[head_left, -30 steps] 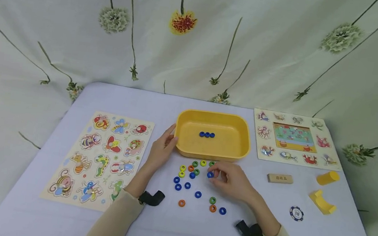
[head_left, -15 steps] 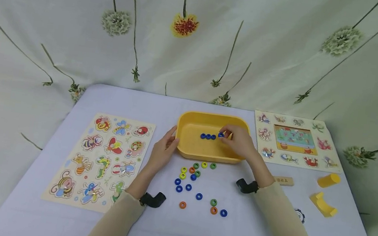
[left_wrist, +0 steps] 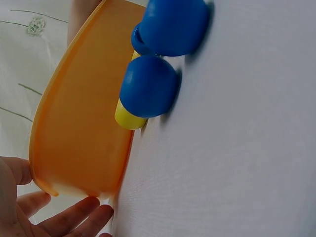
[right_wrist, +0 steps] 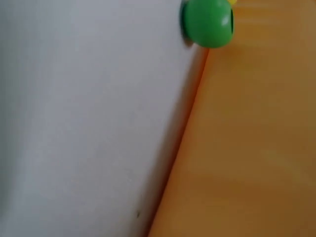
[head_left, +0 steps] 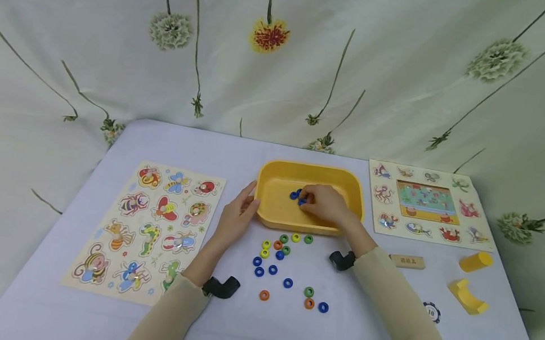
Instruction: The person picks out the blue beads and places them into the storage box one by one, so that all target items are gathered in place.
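Note:
My left hand (head_left: pixel 236 215) rests against the left end of the yellow tray (head_left: pixel 306 227), its thumb and fairly straight fingers touching the outside; in the left wrist view those fingers (left_wrist: pixel 74 217) lie along the tray's end wall. Reaching inside the tray, my right hand (head_left: pixel 325 204) pinches a blue bead (head_left: pixel 302 201) between thumb and fingertips. Other blue beads (head_left: pixel 294 195) sit right by those fingertips, partly covered by the hand. Only the tray's outer wall (right_wrist: pixel 247 148) and a green bead (right_wrist: pixel 210 22) show in the right wrist view.
Several loose blue, green, yellow and orange beads (head_left: pixel 287 282) lie in front of the tray. An insect puzzle board (head_left: pixel 142 233) is at left, a sea-animal board (head_left: pixel 421 202) at back right. A wooden block (head_left: pixel 407 261), yellow cylinder (head_left: pixel 475 261), yellow arch (head_left: pixel 467 296) and chip (head_left: pixel 432 312) lie right.
My right hand has carried a blue bead from the table into the tray, then moved left to the row of blue beads, which is no longer straight. The left hand stays put.

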Tool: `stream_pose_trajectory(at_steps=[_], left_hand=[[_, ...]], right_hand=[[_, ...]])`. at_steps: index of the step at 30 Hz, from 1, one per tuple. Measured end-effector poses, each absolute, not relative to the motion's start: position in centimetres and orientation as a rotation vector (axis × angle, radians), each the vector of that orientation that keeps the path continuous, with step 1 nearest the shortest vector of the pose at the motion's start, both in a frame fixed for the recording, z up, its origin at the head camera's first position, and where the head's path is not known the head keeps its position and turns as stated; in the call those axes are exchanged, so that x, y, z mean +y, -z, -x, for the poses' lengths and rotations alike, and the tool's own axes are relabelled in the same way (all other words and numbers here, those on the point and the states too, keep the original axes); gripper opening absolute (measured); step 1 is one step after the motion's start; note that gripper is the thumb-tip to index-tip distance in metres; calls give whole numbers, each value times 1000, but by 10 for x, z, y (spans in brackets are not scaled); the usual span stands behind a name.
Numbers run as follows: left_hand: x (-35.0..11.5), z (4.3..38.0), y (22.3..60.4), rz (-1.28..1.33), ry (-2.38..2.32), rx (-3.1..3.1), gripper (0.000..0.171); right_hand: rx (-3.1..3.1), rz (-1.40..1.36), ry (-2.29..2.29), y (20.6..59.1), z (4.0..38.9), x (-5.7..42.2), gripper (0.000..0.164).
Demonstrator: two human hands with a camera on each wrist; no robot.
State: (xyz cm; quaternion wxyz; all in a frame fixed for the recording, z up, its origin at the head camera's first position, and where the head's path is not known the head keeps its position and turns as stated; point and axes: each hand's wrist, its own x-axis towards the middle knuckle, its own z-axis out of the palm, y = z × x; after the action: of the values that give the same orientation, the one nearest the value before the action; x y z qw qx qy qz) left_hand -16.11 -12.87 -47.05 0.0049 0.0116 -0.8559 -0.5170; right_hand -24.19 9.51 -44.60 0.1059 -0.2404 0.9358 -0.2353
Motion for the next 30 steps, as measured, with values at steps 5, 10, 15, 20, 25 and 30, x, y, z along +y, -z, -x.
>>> stream_pose_trajectory(at_steps=[5, 10, 15, 20, 25, 30], left_hand=[[-128, 161, 471, -33, 1625, -2684, 48], [-127, 160, 470, -37, 1624, -2692, 48], [-129, 161, 469, -28, 1619, -2687, 48], [-130, 162, 470, -30, 1615, -2681, 48], [-130, 163, 470, -29, 1615, -2688, 48], [-129, 163, 470, -39, 1623, -2693, 48]], right_hand=[[2771, 674, 708, 445, 240, 95, 17], [2805, 644, 898, 438, 226, 108, 22], [2830, 719, 1121, 432, 198, 125, 25], [2769, 839, 1290, 430, 161, 137, 24], [2693, 906, 1390, 439, 129, 138, 23], [2607, 998, 1345, 446, 108, 128, 25]])
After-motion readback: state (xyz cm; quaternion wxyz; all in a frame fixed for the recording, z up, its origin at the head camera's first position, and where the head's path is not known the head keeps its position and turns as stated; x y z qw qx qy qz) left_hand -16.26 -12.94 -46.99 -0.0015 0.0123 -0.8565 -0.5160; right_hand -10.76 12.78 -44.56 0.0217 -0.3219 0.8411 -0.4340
